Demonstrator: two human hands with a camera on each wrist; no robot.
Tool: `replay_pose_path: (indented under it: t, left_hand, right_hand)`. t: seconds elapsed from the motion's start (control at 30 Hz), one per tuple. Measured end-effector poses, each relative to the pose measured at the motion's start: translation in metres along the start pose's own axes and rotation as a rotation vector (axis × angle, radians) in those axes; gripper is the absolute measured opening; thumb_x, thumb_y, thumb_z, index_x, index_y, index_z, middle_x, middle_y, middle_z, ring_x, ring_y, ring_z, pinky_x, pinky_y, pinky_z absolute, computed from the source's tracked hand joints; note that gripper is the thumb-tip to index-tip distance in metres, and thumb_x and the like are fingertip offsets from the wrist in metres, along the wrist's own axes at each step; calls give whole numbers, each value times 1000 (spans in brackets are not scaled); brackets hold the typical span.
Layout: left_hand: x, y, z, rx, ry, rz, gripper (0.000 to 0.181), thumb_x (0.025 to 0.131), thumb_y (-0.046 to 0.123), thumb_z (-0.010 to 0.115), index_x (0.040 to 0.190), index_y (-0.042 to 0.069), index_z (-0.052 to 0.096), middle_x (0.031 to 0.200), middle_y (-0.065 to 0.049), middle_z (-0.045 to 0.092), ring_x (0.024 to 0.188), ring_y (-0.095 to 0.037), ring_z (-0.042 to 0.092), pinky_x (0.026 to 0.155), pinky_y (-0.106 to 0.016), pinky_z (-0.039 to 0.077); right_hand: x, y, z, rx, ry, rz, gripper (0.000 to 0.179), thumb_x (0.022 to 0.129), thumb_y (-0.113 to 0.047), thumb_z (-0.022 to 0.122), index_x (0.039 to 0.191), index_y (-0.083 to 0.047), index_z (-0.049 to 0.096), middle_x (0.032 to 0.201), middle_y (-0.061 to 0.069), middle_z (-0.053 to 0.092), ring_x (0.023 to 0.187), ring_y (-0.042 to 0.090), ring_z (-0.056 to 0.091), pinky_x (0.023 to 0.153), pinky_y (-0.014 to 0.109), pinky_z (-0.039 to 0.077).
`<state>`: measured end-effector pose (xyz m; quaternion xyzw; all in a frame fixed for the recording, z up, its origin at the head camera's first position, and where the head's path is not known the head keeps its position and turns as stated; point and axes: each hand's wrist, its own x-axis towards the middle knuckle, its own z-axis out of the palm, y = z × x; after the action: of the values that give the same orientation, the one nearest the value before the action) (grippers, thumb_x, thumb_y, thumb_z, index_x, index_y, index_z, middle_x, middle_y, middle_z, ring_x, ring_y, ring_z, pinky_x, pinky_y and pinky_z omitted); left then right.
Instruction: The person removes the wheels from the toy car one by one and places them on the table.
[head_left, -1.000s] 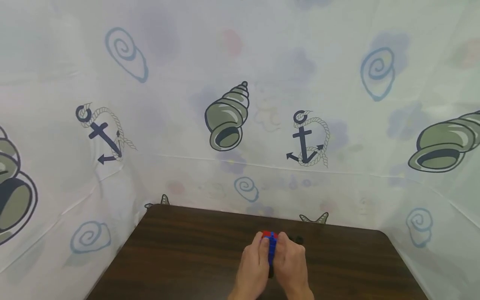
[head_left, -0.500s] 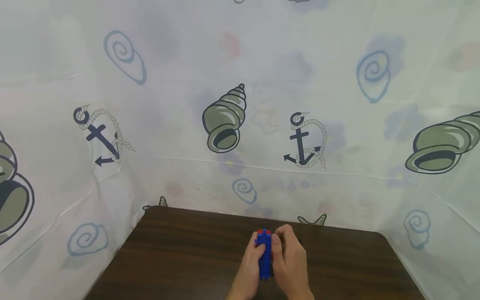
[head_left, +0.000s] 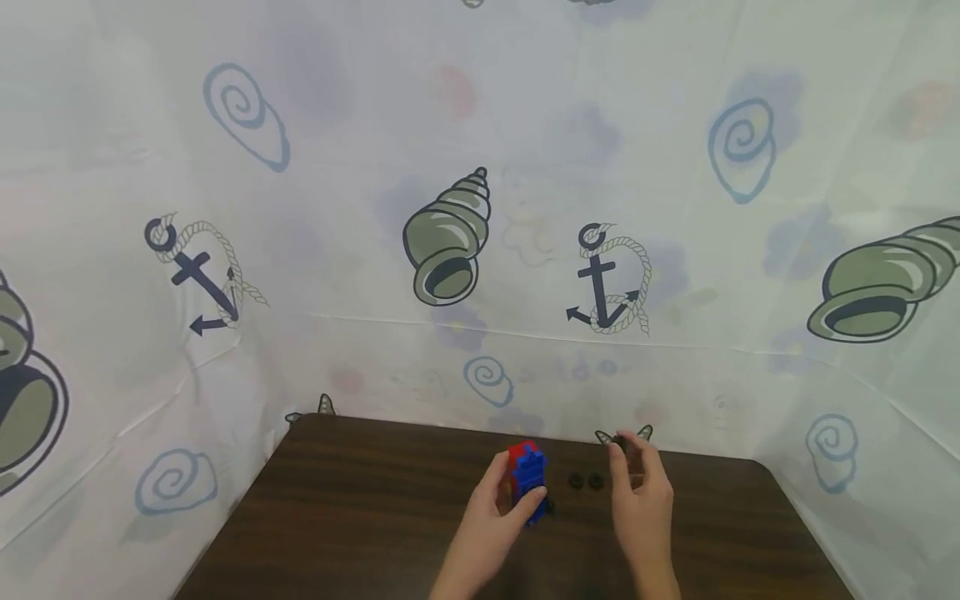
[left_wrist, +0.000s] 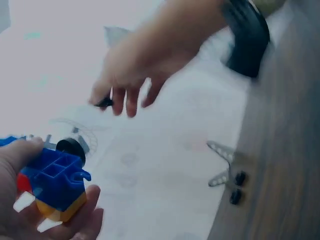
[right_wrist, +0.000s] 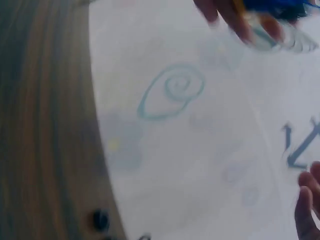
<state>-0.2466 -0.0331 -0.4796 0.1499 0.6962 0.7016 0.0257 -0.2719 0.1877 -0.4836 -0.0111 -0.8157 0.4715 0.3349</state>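
Note:
My left hand (head_left: 487,521) holds a toy vehicle (head_left: 529,479) above the table, thumb on its blue underside. In the left wrist view the toy's blue base (left_wrist: 57,175) has a hook at one end, with red and yellow parts below. A black wheel (left_wrist: 71,149) sits against one side of that base. My right hand (head_left: 643,492) is raised to the right of the toy, apart from it. Between its thumb and fingertips it pinches a small black part (left_wrist: 104,102), seemingly a wheel. Two loose black wheels (head_left: 576,480) lie on the table between the hands.
The dark wood-grain table (head_left: 360,508) has rounded far corners. White cloth (head_left: 360,250) printed with shells and anchors stands behind it and along both sides. A dark band (left_wrist: 247,37) circles my right wrist.
Both hands were together on the toy. My right hand has moved off to the right with a small black part, and the loose wheels now show. The toy has tilted in my left hand.

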Motion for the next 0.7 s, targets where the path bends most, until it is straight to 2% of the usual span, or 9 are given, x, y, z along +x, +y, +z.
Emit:
replay_pose_path:
  t: [0.07,0.13,0.2,0.27,0.37,0.43,0.53,0.7]
  left_hand:
    - [0,-2,2,50,39,-2,58,103,45,73,151,23,50,143,-8,64,124,-28,69,100,-45,61]
    - [0,-3,4,74,72,0,56,101,44,77,146,20,52,138,-7,62,111,-22,68,92,-35,63]
    - [0,-3,6,80,96,10,53,99,41,80,140,18,56,129,-7,62,100,-16,63,84,-26,60]
    - [-1,-3,8,85,126,29,47,96,37,83,131,17,59,122,-5,61,91,-15,56,77,-22,54]
    - [-1,-2,11,93,150,88,39,95,28,85,125,20,62,120,-2,64,94,-13,58,80,-20,53]
    - [-1,-1,12,98,154,127,36,95,24,86,122,24,63,126,2,65,101,-13,60,86,-21,54]
    - [-2,1,13,118,155,175,33,94,21,86,120,27,65,131,4,66,107,-12,62,89,-23,56]
    - [-5,3,15,160,129,204,33,95,27,85,122,29,66,132,6,67,104,-12,63,88,-25,58]
  right_hand:
    - [4,14,-8,-46,-34,40,38,113,-36,58,144,-13,63,122,4,70,95,6,66,72,19,55]
    - [9,29,-15,-97,-73,69,42,114,-40,55,147,-15,60,129,7,70,104,14,69,74,21,56]
    - [14,44,-22,-143,-115,86,46,113,-42,55,149,-13,58,133,11,70,113,24,70,79,28,58]
    - [20,58,-31,-180,-173,112,51,113,-46,54,151,-11,56,137,16,69,120,33,69,87,39,60]
    - [29,78,-42,-235,-281,159,60,112,-53,51,153,-9,53,144,20,67,130,41,65,101,58,55]
    - [34,89,-48,-262,-344,190,63,112,-56,51,153,-8,53,146,22,65,134,43,63,106,64,51]
    - [40,104,-51,-298,-402,193,59,112,-51,54,151,-6,55,146,24,65,134,45,63,106,66,51]
    - [47,130,-44,-323,-457,142,42,110,-30,65,142,-4,62,134,25,71,123,45,68,96,62,56]
